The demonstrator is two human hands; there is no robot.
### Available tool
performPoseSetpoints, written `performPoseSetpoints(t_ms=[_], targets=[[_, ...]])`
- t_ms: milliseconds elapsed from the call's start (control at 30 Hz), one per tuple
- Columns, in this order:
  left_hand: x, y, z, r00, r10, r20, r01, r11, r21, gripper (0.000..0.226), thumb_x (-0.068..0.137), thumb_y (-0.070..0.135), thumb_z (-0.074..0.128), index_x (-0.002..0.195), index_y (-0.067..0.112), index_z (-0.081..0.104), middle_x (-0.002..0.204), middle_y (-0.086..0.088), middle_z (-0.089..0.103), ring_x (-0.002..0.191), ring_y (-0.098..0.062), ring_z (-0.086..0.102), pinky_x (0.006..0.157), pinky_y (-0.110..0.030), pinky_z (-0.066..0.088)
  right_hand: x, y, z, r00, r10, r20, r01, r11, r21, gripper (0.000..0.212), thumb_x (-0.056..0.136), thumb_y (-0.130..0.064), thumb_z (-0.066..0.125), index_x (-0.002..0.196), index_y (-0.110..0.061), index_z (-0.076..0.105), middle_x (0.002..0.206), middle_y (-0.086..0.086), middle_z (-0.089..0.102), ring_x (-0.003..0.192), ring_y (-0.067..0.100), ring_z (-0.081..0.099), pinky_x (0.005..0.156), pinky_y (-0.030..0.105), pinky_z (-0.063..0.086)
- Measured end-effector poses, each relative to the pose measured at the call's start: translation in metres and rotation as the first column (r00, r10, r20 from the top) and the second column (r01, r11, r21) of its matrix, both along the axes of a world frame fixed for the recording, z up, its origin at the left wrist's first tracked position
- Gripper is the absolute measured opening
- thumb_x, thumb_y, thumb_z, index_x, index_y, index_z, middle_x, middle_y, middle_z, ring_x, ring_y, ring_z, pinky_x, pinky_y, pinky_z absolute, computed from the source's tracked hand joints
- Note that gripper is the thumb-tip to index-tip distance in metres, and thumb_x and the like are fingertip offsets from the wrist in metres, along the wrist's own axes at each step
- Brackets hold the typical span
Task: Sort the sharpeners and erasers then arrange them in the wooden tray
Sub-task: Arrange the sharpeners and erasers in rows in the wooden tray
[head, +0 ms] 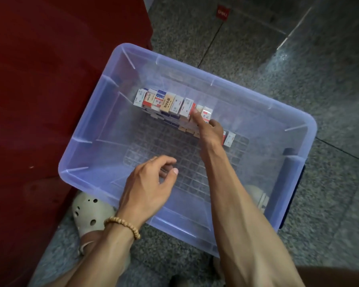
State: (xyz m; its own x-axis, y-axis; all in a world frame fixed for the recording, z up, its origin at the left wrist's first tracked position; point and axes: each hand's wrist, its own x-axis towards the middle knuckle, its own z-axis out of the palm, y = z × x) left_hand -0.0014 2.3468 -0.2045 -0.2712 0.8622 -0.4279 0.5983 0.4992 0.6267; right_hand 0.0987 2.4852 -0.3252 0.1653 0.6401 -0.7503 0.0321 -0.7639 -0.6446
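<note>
Erasers were the whole story in that moment, small boxed ones lined up in a clear plastic bin [294,129], but take it from the near edge outward. Closest in, the left hand [149,183], a beaded bracelet [122,224] on its wrist, hovered over the bin's near rim, fingers loosely curled, thumb out, nothing in it. Under it sat the ribbed floor of the bin, with a pale perforated clog [87,212] showing beside the near corner on the speckled stone floor [298,59].

Further in, the right hand [209,129] reached across to the row of erasers [166,102], which stood packed side by side against the far wall, with more stacked beneath. Its forefinger pointed out and pressed against the boxes near the right end of the row; the other fingers were folded under, and whether they pinched a box could not be told. One loose eraser [229,138] lay just right of the hand, apart from the row.

No wooden tray was in view and no sharpener could be made out, so the sorting looked barely begun. Done well, the step called for a pinch on a single box across its short sides, lifted straight up so its neighbours stayed standing, the idle left hand steadying the row. A red panel [50,79] rose on the left beyond the bin.
</note>
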Motion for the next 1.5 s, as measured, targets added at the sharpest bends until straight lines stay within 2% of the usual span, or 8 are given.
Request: performPoseSetpoints(t_ms=[167,333,767,1000,1133,1200,1333,1500], targets=[[0.001,0.000,-0.001,0.999,0.027,-0.018,-0.027,1.000,0.002,0.018,0.090,0.025,0.064,0.108,0.024,0.068,0.089,0.013,0.067,0.084,-0.005,0.063,0.077,-0.038,0.056,-0.010,0.003,-0.002,0.997,-0.079,-0.012,0.080,0.997,0.011,0.099,0.038,-0.069,0.078,0.120,-0.017,0.058,0.115,0.003,0.068,0.101,0.021,0.066,0.095,0.044,0.055],[0.001,0.000,0.001,0.999,0.046,-0.014,-0.046,0.999,-0.010,0.017,0.090,0.024,0.064,0.107,0.023,0.068,0.087,0.015,0.067,0.083,-0.004,0.063,0.076,-0.038,0.056,-0.002,-0.005,-0.010,0.993,-0.080,-0.087,0.080,0.997,-0.010,0.121,0.037,-0.065,0.088,0.139,-0.014,0.047,0.130,0.003,0.062,0.115,0.020,0.061,0.101,0.040,0.051],[0.001,0.002,0.000,0.996,0.088,0.010,-0.088,0.996,-0.001,0.014,0.090,0.021,0.065,0.104,0.023,0.068,0.084,0.015,0.067,0.079,-0.001,0.063,0.074,-0.029,0.055,0.014,-0.021,0.013,0.839,-0.238,-0.489,0.275,0.961,0.004,0.045,0.060,-0.017,0.078,0.099,-0.016,0.057,0.090,0.010,0.069,0.075,0.020,0.062,0.055,0.027,0.044],[-0.004,0.004,0.038,0.963,0.205,0.178,-0.225,0.969,0.100,0.025,0.086,0.023,0.072,0.109,0.032,0.063,0.091,0.012,0.067,0.079,-0.001,0.064,0.070,-0.019,0.054,0.029,-0.031,0.092,0.655,0.222,-0.723,-0.177,0.974,0.139,0.068,0.052,-0.028,0.081,0.113,-0.013,0.056,0.095,0.006,0.065,0.076,0.015,0.067,0.059,0.028,0.047],[-0.006,0.009,0.081,0.956,0.132,0.263,-0.199,0.948,0.249,0.056,0.076,0.027,0.083,0.121,0.046,0.056,0.103,0.017,0.067,0.083,-0.002,0.066,0.071,-0.022,0.055,0.012,-0.039,0.139,0.439,0.409,-0.800,-0.342,0.899,0.273,0.084,0.053,-0.030,0.095,0.120,-0.004,0.051,0.109,0.022,0.059,0.102,0.038,0.059,0.095,0.056,0.047],[-0.008,0.007,0.100,0.970,0.097,0.221,-0.166,0.933,0.320,0.059,0.075,0.027,0.083,0.126,0.042,0.056,0.113,0.014,0.067,0.094,-0.002,0.065,0.078,-0.023,0.053,0.001,-0.047,0.166,0.373,0.436,-0.819,-0.358,0.882,0.306,0.078,0.064,-0.027,0.091,0.125,0.003,0.053,0.119,0.029,0.058,0.110,0.040,0.060,0.100,0.052,0.051],[-0.016,-0.007,0.133,0.933,0.186,0.307,-0.298,0.878,0.375,0.048,0.071,0.013,0.085,0.104,0.037,0.060,0.092,0.021,0.071,0.087,-0.001,0.068,0.075,-0.022,0.054,-0.015,-0.067,0.205,0.438,0.423,-0.793,-0.319,0.898,0.303,0.059,0.083,-0.037,0.076,0.120,0.005,0.058,0.111,0.027,0.067,0.105,0.040,0.067,0.097,0.057,0.052],[-0.029,-0.031,0.162,0.849,0.257,0.461,-0.440,0.828,0.349,0.047,0.069,-0.001,0.084,0.096,0.026,0.057,0.084,-0.002,0.072,0.072,-0.013,0.070,0.066,-0.034,0.059,-0.031,-0.094,0.243,0.595,0.341,-0.728,-0.251,0.939,0.235,0.056,0.080,-0.027,0.070,0.120,0.009,0.055,0.126,0.043,0.054,0.121,0.060,0.050,0.100,0.068,0.040]])
